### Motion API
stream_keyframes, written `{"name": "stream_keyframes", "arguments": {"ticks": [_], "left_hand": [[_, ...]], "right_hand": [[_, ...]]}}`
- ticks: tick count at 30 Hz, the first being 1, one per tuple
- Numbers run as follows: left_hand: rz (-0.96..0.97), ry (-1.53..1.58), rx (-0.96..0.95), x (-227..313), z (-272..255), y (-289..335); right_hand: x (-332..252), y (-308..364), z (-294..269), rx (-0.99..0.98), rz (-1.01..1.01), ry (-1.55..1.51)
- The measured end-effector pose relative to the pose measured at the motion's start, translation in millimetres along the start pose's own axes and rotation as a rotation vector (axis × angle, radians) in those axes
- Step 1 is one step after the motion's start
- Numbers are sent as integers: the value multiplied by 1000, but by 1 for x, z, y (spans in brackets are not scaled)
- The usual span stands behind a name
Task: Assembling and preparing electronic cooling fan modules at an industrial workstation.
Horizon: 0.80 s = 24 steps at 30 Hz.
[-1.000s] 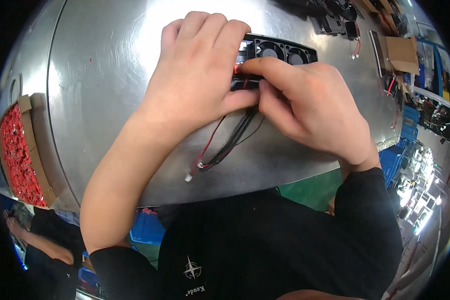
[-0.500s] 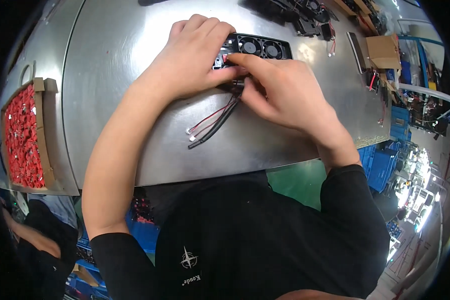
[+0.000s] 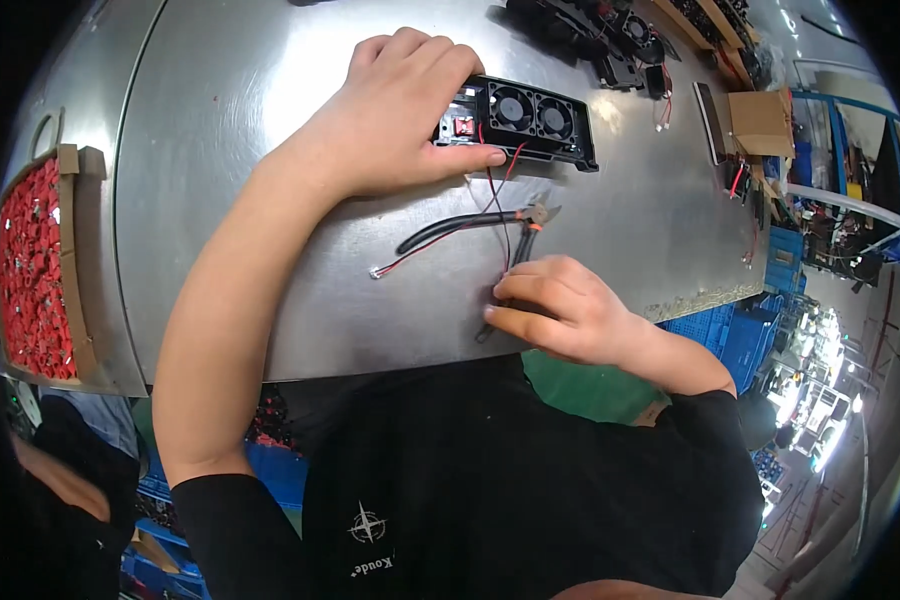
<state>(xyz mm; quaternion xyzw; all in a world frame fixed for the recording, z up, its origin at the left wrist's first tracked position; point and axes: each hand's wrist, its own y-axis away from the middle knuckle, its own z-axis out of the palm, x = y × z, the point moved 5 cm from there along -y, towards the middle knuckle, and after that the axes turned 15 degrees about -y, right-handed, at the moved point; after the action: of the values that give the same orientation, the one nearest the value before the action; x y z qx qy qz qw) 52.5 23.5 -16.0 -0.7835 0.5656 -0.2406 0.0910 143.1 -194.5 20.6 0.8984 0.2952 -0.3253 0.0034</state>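
My left hand (image 3: 410, 120) is closed over the left end of a black housing (image 3: 585, 145) with two small fans (image 3: 532, 114), its thumb along the near edge. Beside the thumb, a small red part (image 3: 464, 126) sits inside the housing. Thin red and black wires hang from the near side; one ends in a white connector (image 3: 376, 272). Wire cutters (image 3: 538, 214) with dark handles lie spread on the table below, jaws toward the upper right. My right hand (image 3: 565, 310) is closed around the cutters' right handle, whose end shows past the fingertips. Wires run down close to these fingers.
A cardboard box of red parts (image 3: 35, 270) stands at the left. Black fan assemblies with wires (image 3: 620, 50) lie at the far right, near a brown carton (image 3: 760, 123). The metal table's front edge (image 3: 400, 368) runs before my body. Another person's arm (image 3: 65, 480) shows at lower left.
My right hand has left the housing and come down toward the front edge, onto the cutters' handle. The cutters, partly hidden before, now lie in view. My left hand and the housing shifted slightly right.
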Motion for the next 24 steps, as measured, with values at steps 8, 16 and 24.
{"name": "stream_keyframes", "arguments": {"ticks": [8,16,24], "left_hand": [[-8,-8,48,-1,3,3],[-1,-15,32,-3,6,0],[-5,-16,52,-2,6,4]], "right_hand": [[-1,35,-13,-117,70,-66],[16,1,-15,-19,325,-167],[-12,32,-9,-104,131,-352]]}}
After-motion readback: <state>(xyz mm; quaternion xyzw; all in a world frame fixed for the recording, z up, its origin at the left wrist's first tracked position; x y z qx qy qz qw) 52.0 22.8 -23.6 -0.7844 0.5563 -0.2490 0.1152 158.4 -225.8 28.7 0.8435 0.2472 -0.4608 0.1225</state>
